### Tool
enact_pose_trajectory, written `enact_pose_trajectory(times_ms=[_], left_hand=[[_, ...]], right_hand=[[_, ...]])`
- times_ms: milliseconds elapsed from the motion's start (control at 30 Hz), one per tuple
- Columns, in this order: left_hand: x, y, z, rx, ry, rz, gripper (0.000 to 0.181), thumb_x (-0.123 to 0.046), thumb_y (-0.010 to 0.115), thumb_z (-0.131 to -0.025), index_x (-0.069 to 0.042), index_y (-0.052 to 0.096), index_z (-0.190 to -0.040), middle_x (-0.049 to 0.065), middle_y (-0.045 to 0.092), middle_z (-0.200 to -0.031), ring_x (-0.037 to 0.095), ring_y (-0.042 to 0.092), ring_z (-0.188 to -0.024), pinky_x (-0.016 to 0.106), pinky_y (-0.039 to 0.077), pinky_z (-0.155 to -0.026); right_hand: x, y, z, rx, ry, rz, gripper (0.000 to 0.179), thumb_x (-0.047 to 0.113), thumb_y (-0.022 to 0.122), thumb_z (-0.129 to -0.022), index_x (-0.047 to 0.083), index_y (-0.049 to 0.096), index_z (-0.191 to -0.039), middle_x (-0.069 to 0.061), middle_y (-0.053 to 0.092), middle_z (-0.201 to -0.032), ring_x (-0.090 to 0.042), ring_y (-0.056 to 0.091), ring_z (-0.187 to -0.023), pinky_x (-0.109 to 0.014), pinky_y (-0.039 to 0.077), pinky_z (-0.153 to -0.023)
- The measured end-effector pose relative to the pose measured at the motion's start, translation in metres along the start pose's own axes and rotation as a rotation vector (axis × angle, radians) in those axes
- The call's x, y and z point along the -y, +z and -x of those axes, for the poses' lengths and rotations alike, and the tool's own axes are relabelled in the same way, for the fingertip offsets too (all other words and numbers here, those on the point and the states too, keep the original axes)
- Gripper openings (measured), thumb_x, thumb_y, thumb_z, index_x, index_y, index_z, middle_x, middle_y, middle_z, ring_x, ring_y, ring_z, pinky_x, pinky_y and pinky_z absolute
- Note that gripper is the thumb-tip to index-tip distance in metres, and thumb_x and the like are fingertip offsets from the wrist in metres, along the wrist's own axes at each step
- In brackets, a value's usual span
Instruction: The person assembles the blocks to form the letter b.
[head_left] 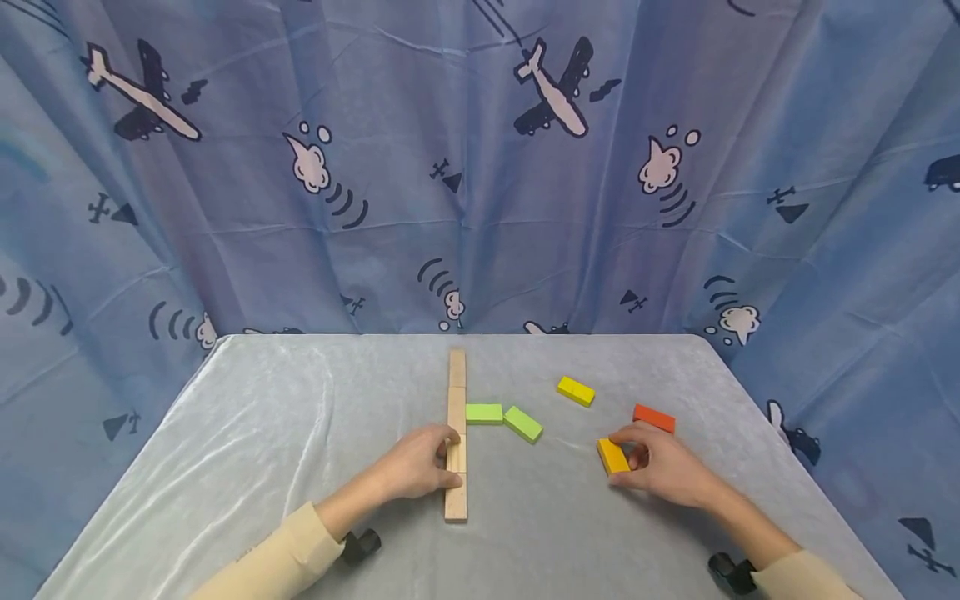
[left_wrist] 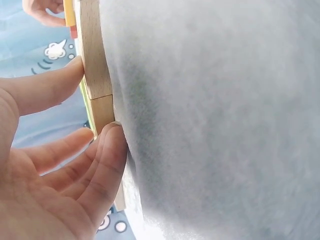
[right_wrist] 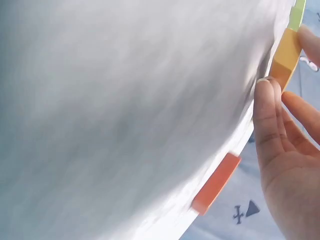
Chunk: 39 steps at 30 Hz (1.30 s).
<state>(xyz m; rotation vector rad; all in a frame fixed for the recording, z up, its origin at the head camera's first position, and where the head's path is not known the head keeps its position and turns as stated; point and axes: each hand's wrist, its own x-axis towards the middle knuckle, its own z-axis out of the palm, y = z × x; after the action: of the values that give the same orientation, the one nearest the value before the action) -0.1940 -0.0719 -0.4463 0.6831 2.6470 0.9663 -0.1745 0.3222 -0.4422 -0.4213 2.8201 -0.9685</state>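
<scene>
A straight row of plain wooden blocks [head_left: 457, 408] lies end to end on the cloth-covered table. My left hand [head_left: 422, 461] is at its near part, thumb and forefinger spread and touching the blocks. In the left wrist view, the left thumb [left_wrist: 70, 75] meets the edge of one wooden block [left_wrist: 95, 50] while the other fingertips rest beside the row. My right hand [head_left: 663, 462] pinches a yellow-orange block [head_left: 612, 457] between thumb and fingers, low over the cloth. Just behind that hand lies a red-orange block [head_left: 655, 417], partly covered by it in the head view.
One light green block [head_left: 484, 414] stands against the row's right side, with a second green block [head_left: 522, 424] angled beside it. Farther back lies a yellow block [head_left: 576, 392]. A blue patterned curtain [head_left: 480, 167] hangs behind the table [head_left: 315, 400].
</scene>
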Motion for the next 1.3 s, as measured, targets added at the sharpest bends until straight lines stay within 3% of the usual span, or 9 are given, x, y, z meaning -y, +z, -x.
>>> enact_pose_trajectory(times_ms=[433,1133,1300], left_hand=[[0.001,0.001,0.0,0.002,0.002,-0.009,0.054,-0.018,0.087,-0.081,0.002,0.062,-0.125,0.009,0.062,-0.101,0.019,0.055,-0.087,0.038,0.049,-0.074],[0.002,0.001,-0.001,-0.001,-0.004,-0.023,0.055,-0.019,0.087,-0.08,0.001,0.062,-0.125,0.009,0.061,-0.102,0.019,0.055,-0.086,0.038,0.049,-0.073],[0.002,0.001,-0.001,0.0,-0.004,-0.023,0.055,-0.019,0.087,-0.081,0.001,0.062,-0.126,0.009,0.061,-0.101,0.018,0.055,-0.085,0.037,0.049,-0.072]], right_hand=[[0.028,0.023,-0.016,0.048,-0.075,-0.003,0.058,0.03,0.09,-0.077,0.002,0.068,-0.123,-0.007,0.06,-0.116,-0.012,0.056,-0.078,-0.024,0.047,-0.063],[0.055,0.048,-0.04,0.113,-0.096,0.056,0.056,0.032,0.09,-0.077,0.006,0.069,-0.122,0.004,0.057,-0.101,-0.008,0.054,-0.072,-0.025,0.047,-0.062],[0.059,0.049,-0.042,0.105,-0.099,0.062,0.057,0.031,0.091,-0.076,0.003,0.069,-0.12,0.002,0.057,-0.098,-0.009,0.053,-0.071,-0.025,0.046,-0.06]])
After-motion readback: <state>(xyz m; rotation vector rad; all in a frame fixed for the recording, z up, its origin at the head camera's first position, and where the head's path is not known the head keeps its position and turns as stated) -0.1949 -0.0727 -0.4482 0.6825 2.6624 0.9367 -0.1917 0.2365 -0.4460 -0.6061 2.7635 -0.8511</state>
